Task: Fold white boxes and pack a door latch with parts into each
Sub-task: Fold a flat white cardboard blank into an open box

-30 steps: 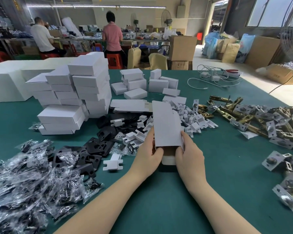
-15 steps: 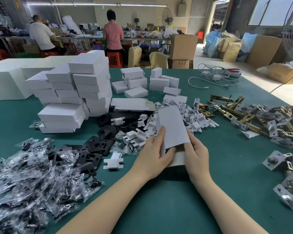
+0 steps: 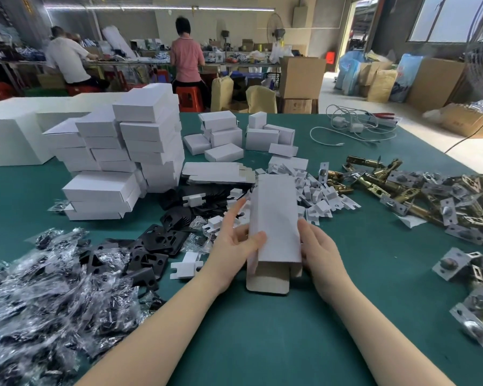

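White box (image 3: 275,218), brown inside flap; green table (image 3: 262,344); brass-and-silver latches (image 3: 418,196); black plates (image 3: 162,240).

Bare green mat (image 3: 262,344) between forearms

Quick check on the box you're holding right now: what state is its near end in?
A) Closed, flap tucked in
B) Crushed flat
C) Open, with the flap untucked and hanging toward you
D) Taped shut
C. The white box, held between the left hand and right hand, shows a brown cardboard opening at its near end, with the flap sticking out toward the camera.
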Demonstrator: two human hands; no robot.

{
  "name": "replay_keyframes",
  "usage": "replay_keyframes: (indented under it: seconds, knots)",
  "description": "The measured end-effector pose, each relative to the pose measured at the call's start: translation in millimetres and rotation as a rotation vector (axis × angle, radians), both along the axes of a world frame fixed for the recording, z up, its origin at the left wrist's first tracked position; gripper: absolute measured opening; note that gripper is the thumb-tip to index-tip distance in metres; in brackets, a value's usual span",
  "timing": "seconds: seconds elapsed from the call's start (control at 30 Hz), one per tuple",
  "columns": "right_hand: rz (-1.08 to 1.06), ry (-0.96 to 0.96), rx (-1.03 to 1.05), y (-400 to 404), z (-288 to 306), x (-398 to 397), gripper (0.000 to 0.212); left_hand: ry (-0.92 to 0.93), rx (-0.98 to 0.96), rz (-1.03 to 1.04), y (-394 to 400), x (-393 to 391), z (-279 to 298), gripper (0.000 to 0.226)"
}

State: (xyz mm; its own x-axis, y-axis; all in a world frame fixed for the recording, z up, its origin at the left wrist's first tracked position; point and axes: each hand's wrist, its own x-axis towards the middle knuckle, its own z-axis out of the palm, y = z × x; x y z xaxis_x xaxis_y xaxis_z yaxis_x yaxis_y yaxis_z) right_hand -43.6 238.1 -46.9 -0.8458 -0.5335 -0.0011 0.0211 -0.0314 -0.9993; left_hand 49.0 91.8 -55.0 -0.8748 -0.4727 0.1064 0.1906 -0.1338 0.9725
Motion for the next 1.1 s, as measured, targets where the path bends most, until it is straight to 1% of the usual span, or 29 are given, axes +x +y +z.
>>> replay_keyframes:
  seconds: [0.07, 0.13, 0.17, 0.2, 0.23, 0.3, 0.33, 0.37, 0.4, 0.53, 0.63, 0.73, 0.83, 0.93, 1.1]
  knots:
    - [-0.099, 0.020, 0.014, -2, -3, -2, 0.031, -0.039, -0.012, -0.019, 0, 0, 0, 0.075]
    - [-0.091, 0.047, 0.022, -3, -6, -2, 0.032, -0.069, -0.012, -0.017, -1, 1, 1, 0.080]
    - [-0.084, 0.068, 0.031, -4, -7, -1, 0.033, -0.079, -0.037, -0.015, -1, 2, 3, 0.077]
    - [-0.085, 0.095, 0.043, -4, -7, 0, 0.032, -0.079, -0.065, -0.013, -1, 1, 2, 0.066]
    - [-0.092, 0.126, 0.055, -5, -8, 1, 0.031, -0.073, -0.083, 0.004, 1, 0, 2, 0.051]
    - [-0.104, 0.193, 0.096, -5, -9, 1, 0.031, -0.079, -0.065, 0.091, 7, -3, 3, 0.013]
    - [-0.107, 0.220, 0.124, -5, -10, 1, 0.032, -0.096, -0.078, 0.140, 8, -4, 2, 0.014]
    - [-0.114, 0.239, 0.149, -5, -10, 1, 0.033, -0.115, -0.112, 0.169, 9, -5, 1, 0.021]
    - [-0.126, 0.254, 0.164, -5, -11, 2, 0.035, -0.124, -0.162, 0.184, 9, -5, 1, 0.024]
    - [-0.190, 0.351, 0.200, -8, -9, 6, 0.043, -0.116, -0.384, 0.255, 8, -2, -3, 0.018]
    - [-0.204, 0.408, 0.229, -10, -7, 8, 0.043, -0.096, -0.549, 0.344, 12, -2, -5, 0.033]
    - [-0.213, 0.404, 0.221, -9, -5, 9, 0.042, -0.095, -0.639, 0.391, 18, -2, -6, 0.037]
    - [-0.227, 0.395, 0.197, -7, -5, 9, 0.044, -0.108, -0.650, 0.387, 20, -1, -6, 0.036]
    - [-0.190, 0.383, 0.185, -6, -6, 11, 0.043, -0.109, -0.587, 0.411, 15, 0, -4, 0.035]
    - [-0.136, 0.407, 0.235, -9, -7, 10, 0.029, -0.126, -0.496, 0.450, 12, -2, -3, 0.036]
